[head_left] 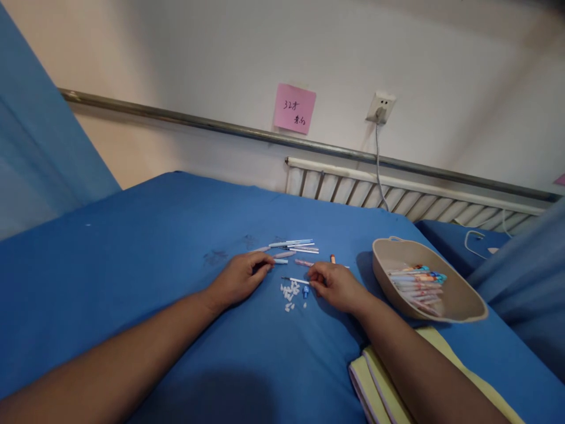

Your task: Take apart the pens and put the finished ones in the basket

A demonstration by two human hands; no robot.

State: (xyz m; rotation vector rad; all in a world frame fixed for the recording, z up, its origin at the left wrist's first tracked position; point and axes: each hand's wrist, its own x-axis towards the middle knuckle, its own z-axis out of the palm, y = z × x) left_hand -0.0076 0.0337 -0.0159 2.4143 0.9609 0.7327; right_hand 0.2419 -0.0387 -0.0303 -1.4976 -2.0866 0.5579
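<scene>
Over the blue sheet, my left hand [241,278] is closed at the fingertips on a light blue pen barrel [281,261]. My right hand [338,287] pinches the end of a slim white pen refill [298,280], whose dark tip points left. Just below the refill lie several small white pieces [289,292] and a small blue pen part [306,291]. Between the hands is a pink patterned barrel [303,263], partly behind the right hand. Several pen parts and refills [295,243] lie beyond them. An orange piece [332,258] shows behind the right hand.
A beige basin [463,306] with several pens [419,287] stands at the right. Below it, a folded yellow cloth [375,377] lies under my right forearm. Behind the blue-covered bed [154,235] are a radiator [344,188], a metal rail [220,125] and a plugged-in cable [378,159].
</scene>
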